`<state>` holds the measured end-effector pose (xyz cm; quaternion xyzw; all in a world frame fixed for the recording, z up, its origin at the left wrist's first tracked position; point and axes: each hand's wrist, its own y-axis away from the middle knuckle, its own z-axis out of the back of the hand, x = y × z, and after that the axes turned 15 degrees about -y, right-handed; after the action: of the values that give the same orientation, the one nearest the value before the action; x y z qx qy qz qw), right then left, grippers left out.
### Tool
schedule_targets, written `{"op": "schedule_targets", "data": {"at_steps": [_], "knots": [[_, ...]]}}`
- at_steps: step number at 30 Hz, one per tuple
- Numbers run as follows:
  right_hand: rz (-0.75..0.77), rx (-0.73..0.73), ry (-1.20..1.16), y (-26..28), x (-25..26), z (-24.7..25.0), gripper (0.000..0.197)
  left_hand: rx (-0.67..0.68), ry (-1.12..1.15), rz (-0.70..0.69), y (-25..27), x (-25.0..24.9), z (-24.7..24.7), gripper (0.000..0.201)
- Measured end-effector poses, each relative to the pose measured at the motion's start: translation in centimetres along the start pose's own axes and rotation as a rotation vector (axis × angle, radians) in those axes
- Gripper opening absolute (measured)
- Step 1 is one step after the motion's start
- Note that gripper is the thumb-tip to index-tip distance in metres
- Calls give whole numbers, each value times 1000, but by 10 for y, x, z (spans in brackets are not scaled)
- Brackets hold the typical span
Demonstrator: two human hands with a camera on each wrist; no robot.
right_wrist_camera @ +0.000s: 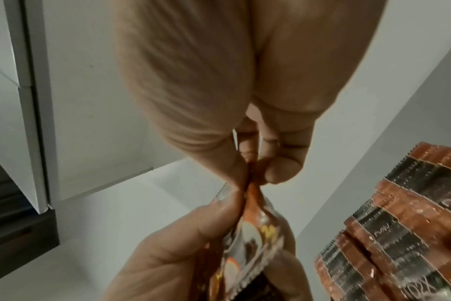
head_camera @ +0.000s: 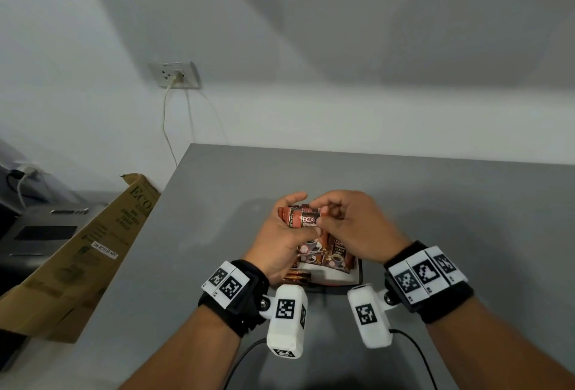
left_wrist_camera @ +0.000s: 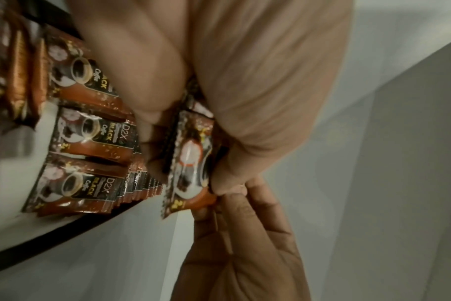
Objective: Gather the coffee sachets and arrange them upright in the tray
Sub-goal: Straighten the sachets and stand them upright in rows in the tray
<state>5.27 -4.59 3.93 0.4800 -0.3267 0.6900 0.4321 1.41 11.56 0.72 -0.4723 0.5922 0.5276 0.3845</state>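
Over the grey worktop (head_camera: 435,190), both hands meet just above the tray (head_camera: 357,274), which sits near the person at about 6 o'clock of the worktop's visible area. The left hand (head_camera: 280,243) curls its fingers (head_camera: 294,198) round a small bundle of coffee sachets (head_camera: 303,218), holding them against the palm; the right hand (head_camera: 351,224) pinches the edge of one sachet (right_wrist_camera: 255,234) between thumb and forefinger, its other fingers folded in behind. In the left wrist view, rows of sachets (left_wrist_camera: 90,183) already stand on end in the tray, packed face to back, with the white tray wall (left_wrist_camera: 10,183) beside them at 9 o'clock. The right wrist view shows the serrated tops of those standing rows (right_wrist_camera: 389,224) at about 4 o'clock of the pinched sachet. The step in hand looks like drawing a single sachet off the held bundle, or squaring it with the rest; the blur makes it hard to say which. Much of the task seems done, judging by how full the tray appears. The next move calls for carrying the pinched sachet down to the end of a row and slipping it in upright without tipping its neighbours. A cardboard box (head_camera: 87,249) leans at 9 o'clock off the worktop.
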Motion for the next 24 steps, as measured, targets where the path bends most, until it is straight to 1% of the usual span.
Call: {"op": "schedule_targets", "data": {"at_steps": [2,4,6,7,8,11,13,16,18,21,24], "knots": [[-5,-28,40,-3,0,12,15,-48,7,23,-2,-2,2,58],[-40,-81,27,-7,-5,27,14,-122,85,56,-4,-4,10,44],[-84,-109,113,-9,-19,37,15,-172,136,71,-5,-5,19,37],[-119,-96,181,-8,-27,37,15,-184,136,71,-5,-5,23,37],[-165,-59,239,-7,-38,35,17,-194,129,70,-4,-4,25,37],[-292,117,318,0,-66,20,24,-211,102,91,-1,0,29,35],[-318,176,380,2,-78,12,24,-218,81,113,1,2,28,33],[-270,131,530,3,-88,6,17,-205,50,130,4,5,26,34],[-210,87,573,5,-93,3,17,-202,38,139,5,7,26,38],[-92,76,617,5,-99,-1,18,-179,26,156,4,6,24,46],[-4,35,604,8,-101,-1,22,-160,-17,145,6,6,23,39]]}}
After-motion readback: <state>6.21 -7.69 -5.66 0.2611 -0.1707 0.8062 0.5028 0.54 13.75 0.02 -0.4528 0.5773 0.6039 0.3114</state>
